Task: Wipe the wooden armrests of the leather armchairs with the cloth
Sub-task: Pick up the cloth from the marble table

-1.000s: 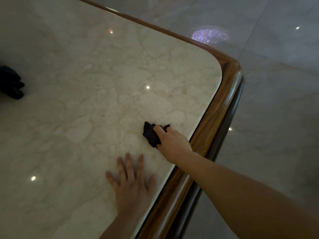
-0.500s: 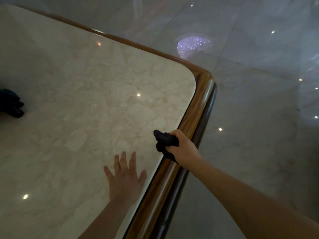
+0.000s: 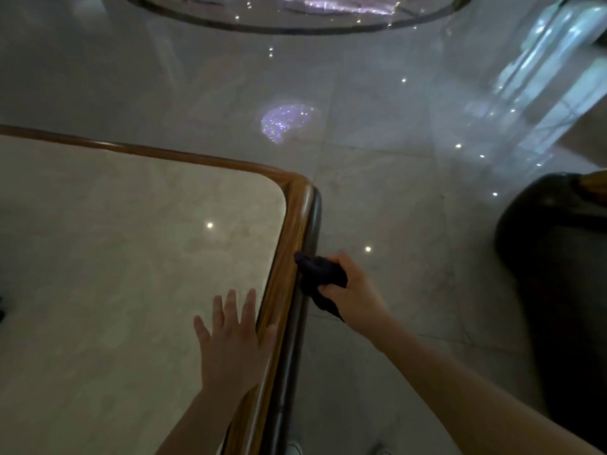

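My right hand (image 3: 353, 292) is closed around a dark crumpled cloth (image 3: 320, 277), just off the right side of the table's wooden rim (image 3: 289, 257); the cloth touches the rim's dark outer edge. My left hand (image 3: 235, 336) lies flat, fingers spread, on the marble tabletop (image 3: 115, 257), with its thumb against the wooden rim. A dark leather armchair (image 3: 555, 277) shows at the right edge, with a strip of its wooden armrest (image 3: 596, 182) visible at the top. Most of the chair is cut off by the frame.
Glossy marble floor (image 3: 377, 159) with light reflections lies between table and armchair. A round dark-rimmed inlay (image 3: 295, 24) is in the floor at the far end. Shoe tips (image 3: 295, 448) show by the table's side at the bottom.
My right hand lifted the cloth off the marble, carried it right over the wooden rim and now holds it beside the table. The view swung right, revealing the armchair. My left hand stayed flat.
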### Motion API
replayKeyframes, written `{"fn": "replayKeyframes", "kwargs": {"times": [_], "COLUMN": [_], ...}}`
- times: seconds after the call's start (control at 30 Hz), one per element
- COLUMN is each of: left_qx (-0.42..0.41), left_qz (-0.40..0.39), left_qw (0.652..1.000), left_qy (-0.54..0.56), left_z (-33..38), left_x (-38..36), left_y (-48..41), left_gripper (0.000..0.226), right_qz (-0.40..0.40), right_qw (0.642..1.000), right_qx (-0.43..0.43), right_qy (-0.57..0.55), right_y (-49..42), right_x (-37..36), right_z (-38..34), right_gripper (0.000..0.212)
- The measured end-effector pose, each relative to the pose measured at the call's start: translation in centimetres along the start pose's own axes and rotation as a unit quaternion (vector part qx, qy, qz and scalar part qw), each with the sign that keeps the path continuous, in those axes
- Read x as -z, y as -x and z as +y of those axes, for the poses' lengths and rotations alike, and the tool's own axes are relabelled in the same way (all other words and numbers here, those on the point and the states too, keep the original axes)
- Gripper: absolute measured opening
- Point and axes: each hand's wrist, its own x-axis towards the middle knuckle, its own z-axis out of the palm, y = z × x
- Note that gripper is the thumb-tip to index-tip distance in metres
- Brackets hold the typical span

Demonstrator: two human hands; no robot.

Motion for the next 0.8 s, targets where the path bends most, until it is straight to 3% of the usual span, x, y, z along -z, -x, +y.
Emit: {"fn": "replayKeyframes", "kwargs": {"times": [0.37,0.8], "left_qx": [-0.149,-0.289], "left_qz": [0.032,0.036], "left_qw": [0.988,0.957], "left_qy": [-0.006,0.003], "left_z": [9.1,27.0], "left_x": [9.5,12.5], "left_y": [3.2,8.4], "left_gripper": [0.078,0.077], "right_qz": [0.144,0.303], "right_qw": [0.988,0.943], "right_qx": [-0.045,-0.106], "right_qy": [-0.005,-0.087], "right_y": [11.1,25.7], "right_x": [10.5,23.3], "right_z": [-3.1,2.0], "right_gripper": [0.026,0.027]}}
